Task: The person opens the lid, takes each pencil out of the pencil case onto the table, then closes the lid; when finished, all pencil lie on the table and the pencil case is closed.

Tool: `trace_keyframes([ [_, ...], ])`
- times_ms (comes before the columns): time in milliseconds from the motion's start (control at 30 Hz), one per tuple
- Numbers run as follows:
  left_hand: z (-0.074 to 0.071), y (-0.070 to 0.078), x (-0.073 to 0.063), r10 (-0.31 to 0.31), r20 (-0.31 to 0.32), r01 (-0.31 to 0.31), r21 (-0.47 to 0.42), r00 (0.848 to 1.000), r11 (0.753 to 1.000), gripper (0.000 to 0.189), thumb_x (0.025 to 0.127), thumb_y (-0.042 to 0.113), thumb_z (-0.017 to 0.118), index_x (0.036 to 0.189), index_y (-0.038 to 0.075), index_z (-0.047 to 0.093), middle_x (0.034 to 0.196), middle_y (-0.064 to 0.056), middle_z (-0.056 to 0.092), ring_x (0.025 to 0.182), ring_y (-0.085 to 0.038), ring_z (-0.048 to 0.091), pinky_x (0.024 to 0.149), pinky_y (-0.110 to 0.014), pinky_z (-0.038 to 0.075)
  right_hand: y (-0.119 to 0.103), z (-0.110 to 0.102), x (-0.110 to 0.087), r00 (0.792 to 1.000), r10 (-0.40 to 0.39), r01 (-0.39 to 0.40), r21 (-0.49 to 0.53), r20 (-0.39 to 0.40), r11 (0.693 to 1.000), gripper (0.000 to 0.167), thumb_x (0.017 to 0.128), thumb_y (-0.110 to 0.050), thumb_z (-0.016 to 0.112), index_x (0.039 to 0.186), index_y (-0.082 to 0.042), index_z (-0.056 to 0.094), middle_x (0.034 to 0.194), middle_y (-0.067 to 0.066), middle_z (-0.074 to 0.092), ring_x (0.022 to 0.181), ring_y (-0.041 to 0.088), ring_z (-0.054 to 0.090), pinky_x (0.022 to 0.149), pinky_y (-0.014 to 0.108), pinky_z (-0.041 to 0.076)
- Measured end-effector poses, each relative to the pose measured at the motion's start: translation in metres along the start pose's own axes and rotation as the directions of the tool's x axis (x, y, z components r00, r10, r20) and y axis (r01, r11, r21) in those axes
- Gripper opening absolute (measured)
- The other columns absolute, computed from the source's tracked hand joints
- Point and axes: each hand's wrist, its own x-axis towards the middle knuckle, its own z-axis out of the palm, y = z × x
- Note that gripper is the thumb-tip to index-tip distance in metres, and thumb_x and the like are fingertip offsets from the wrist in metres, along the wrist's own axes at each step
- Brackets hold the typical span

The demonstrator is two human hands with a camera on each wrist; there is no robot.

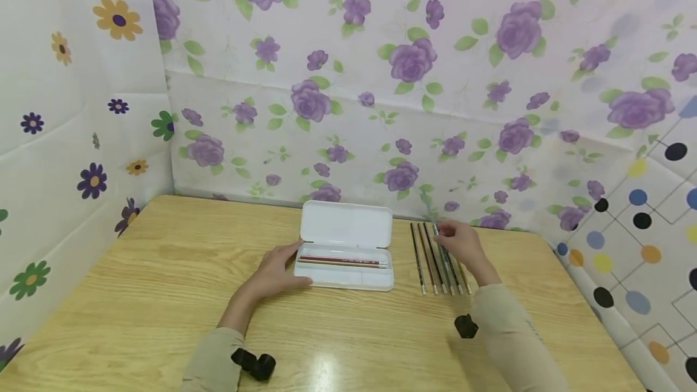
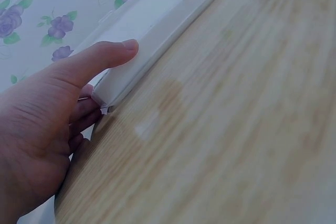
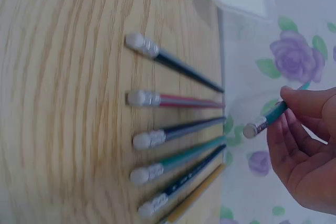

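A white pencil case [image 1: 345, 285] lies with its lid [image 1: 346, 224] raised on the table. Inside it are a red pencil [image 1: 327, 258] and a brownish one beside it. My left hand [image 1: 276, 271] grips the left end of the case, thumb on the front wall and fingers round the end, as the left wrist view shows. Between thumb and fingers my right hand [image 3: 307, 140] pinches a green pencil [image 3: 274, 114] with a white eraser, held above the table. Below that hand several pencils [image 1: 427, 259] lie in a row, their eraser ends toward me.
The wooden table [image 1: 327, 331] runs back to a flowered cloth [image 1: 348, 77]. Another flowered cloth [image 1: 65, 107] hangs at the left, and a dotted cloth [image 1: 642, 247] at the right. Both sleeves carry small black devices, one on the left wrist [image 1: 255, 365].
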Motion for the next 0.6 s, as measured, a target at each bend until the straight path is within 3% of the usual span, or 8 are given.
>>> trace_keyframes([
  [333, 0.0, 0.0, 0.0, 0.001, 0.005, -0.001, 0.019, 1.0, 1.0, 0.095, 0.077, 0.04, 0.08, 0.151, 0.006, 0.032, 0.148, -0.021, 0.036, 0.135, -0.047, 0.024, 0.104, -0.064, 0.023, 0.031, -0.018, -0.012, 0.993, 0.117, -0.118, 0.03, 0.012, 0.993, 0.035, 0.094, -0.005, 0.062, 0.122, 0.015, 0.055, 0.106, 0.025, 0.061, 0.095, 0.037, 0.062, 0.076, 0.04, 0.056],
  [600, 0.001, 0.0, 0.001, 0.0, 0.0, 0.0, 0.017, 1.0, 1.0, 0.094, 0.078, 0.037, 0.08, 0.151, 0.006, 0.032, 0.148, -0.021, 0.038, 0.136, -0.046, 0.024, 0.105, -0.064, 0.022, 0.059, -0.025, -0.019, 0.992, 0.125, -0.125, -0.043, 0.0, 0.991, 0.035, 0.091, -0.004, 0.064, 0.116, 0.02, 0.056, 0.101, 0.028, 0.062, 0.082, 0.032, 0.065, 0.067, 0.035, 0.056],
])
